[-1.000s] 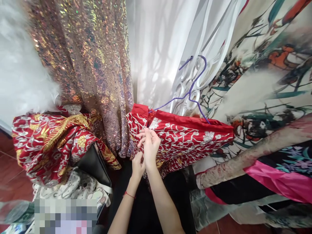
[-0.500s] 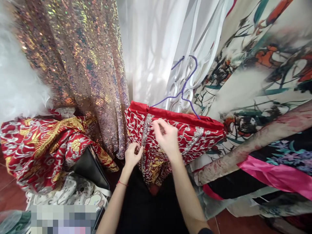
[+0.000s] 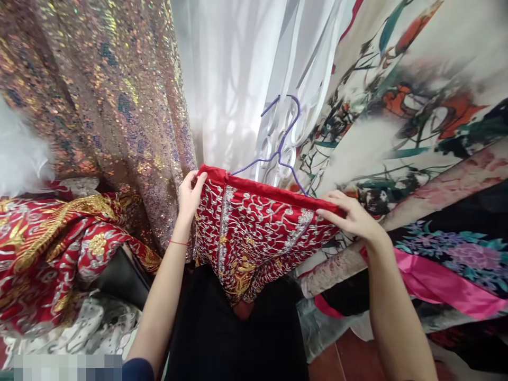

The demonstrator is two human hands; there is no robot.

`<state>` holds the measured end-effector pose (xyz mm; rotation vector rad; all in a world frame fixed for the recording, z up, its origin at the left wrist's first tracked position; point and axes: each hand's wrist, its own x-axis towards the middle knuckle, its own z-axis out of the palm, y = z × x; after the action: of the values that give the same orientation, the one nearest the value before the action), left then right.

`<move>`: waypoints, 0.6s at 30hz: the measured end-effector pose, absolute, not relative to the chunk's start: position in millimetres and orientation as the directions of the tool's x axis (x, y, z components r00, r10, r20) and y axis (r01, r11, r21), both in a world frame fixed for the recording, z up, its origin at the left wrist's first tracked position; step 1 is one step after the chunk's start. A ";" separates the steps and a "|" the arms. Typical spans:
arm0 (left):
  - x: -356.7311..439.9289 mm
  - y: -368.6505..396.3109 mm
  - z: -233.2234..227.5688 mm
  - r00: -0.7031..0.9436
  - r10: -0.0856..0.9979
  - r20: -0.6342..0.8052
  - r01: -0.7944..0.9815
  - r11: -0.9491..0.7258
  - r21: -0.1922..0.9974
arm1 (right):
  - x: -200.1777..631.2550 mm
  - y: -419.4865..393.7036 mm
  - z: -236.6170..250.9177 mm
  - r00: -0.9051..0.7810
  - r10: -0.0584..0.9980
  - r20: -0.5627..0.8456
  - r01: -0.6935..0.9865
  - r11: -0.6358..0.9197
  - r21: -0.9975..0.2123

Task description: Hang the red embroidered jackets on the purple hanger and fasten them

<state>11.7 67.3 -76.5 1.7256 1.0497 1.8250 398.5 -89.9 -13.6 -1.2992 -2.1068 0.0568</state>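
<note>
A red skirt [image 3: 262, 222] with silver and gold embroidery hangs in front of me from a purple hanger [image 3: 280, 151]. The hanger's hook sits over a white scrollwork rack, and its lower part goes down inside the plain red waistband. My left hand [image 3: 191, 191] pinches the waistband's left end between thumb and fingers. At the right end, my right hand [image 3: 353, 214] grips the band, thumb in front and fingers over the top edge. The band is stretched out between both hands. The skirt's lower part is bunched over my black-clad lap.
A sequined gown [image 3: 119, 106] hangs at the left, above another red-and-gold embroidered garment [image 3: 79, 248] lying over a black object. White scrollwork metal [image 3: 293, 106] stands behind. Floral-print garments [image 3: 416, 106] and a pink satin band [image 3: 432, 280] crowd the right side.
Both hands have moved apart, from the silver seam at the skirt's front to the two ends of its waistband. The view has shifted slightly to the right.
</note>
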 end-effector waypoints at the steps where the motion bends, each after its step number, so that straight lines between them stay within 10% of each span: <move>1: 10.3 68.7 -75.2 -0.134 0.741 0.658 0.164 -0.638 0.752 | 397.0 -91.1 -11.5 -0.322 0.816 0.481 0.801 0.505 -0.322; 9: 0.4 61.7 -61.6 -0.174 0.698 0.695 0.080 -0.694 0.716 | 391.0 -87.2 2.4 -0.327 0.577 0.748 0.715 0.669 -0.203; 15: -16.7 60.1 -43.3 -0.235 0.679 0.696 0.098 -0.695 0.712 | 367.6 -78.6 0.5 -0.158 0.558 0.814 0.619 0.699 -0.359; 18: -27.2 63.2 -37.3 -0.067 0.809 0.585 0.047 -0.583 0.811 | 360.6 -71.4 -1.3 -0.205 0.500 0.841 0.819 0.559 -0.133</move>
<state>-27.2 63.2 -37.3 1.6366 0.9245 1.7081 360.6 -71.4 -1.3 -1.0753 -1.8657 -0.4309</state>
